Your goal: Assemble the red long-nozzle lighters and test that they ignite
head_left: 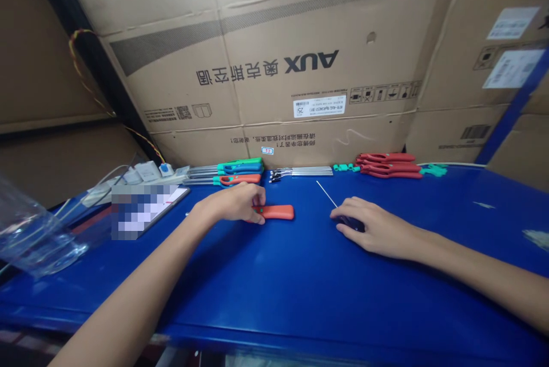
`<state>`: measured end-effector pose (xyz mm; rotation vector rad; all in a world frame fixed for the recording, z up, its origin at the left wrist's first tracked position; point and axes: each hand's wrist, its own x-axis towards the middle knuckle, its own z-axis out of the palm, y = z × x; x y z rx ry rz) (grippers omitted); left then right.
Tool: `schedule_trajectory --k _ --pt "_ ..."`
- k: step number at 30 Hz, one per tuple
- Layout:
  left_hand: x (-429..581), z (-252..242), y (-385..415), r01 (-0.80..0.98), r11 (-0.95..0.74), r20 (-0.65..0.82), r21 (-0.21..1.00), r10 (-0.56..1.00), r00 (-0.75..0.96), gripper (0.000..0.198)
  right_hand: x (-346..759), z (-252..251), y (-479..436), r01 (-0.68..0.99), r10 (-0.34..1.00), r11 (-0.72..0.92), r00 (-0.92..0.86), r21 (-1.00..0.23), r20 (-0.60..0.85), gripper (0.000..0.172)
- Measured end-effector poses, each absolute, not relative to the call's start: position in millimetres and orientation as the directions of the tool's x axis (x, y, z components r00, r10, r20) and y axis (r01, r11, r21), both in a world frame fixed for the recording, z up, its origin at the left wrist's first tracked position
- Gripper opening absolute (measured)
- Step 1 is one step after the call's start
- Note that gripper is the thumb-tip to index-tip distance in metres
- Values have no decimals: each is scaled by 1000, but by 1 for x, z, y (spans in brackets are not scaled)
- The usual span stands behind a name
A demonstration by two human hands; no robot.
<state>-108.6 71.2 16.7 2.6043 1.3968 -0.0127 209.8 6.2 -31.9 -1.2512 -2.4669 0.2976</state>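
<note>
My left hand (234,202) lies on the blue table (300,287) with its fingers closed on the end of a red plastic handle (278,212) that lies flat. My right hand (369,223) rests to the right, fingers curled over a small dark part from which a thin metal rod (326,193) sticks out toward the back left. The two hands are a short way apart, and nothing lies between them.
Along the back edge lie assembled lighters with green, blue and red handles (238,171), a bundle of metal tubes (302,171), a pile of red handles (388,164) and green bits (434,170). Cardboard boxes (266,58) wall the back. A clear plastic bag (30,235) and a phone (146,207) sit left.
</note>
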Motion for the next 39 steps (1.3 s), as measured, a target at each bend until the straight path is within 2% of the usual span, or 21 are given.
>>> schedule_trajectory --k 5,8,11,15,19,25,39 --pt "-121 30 72 834 -543 -121 101 825 552 26 211 -32 7 725 803 595 -551 -347 225 30" --pt "-133 40 77 861 -508 18 14 861 508 23 211 -32 8 722 800 599 -553 -345 232 30" --pt "-145 41 89 912 -406 198 -59 891 410 31 211 -32 8 723 797 603 -556 -336 235 29" --pt "-157 31 106 924 -367 280 -111 880 383 28 210 -31 7 735 804 595 -554 -324 219 29" --pt "-162 19 117 911 -390 290 -138 863 413 20 210 -31 6 734 805 593 -554 -330 213 30" --pt "-161 8 123 891 -416 288 -182 844 453 28 211 -32 6 733 798 602 -564 -317 212 30" --pt "-154 -7 129 925 -291 266 -246 897 353 32 210 -30 8 734 791 612 -579 -295 198 28"
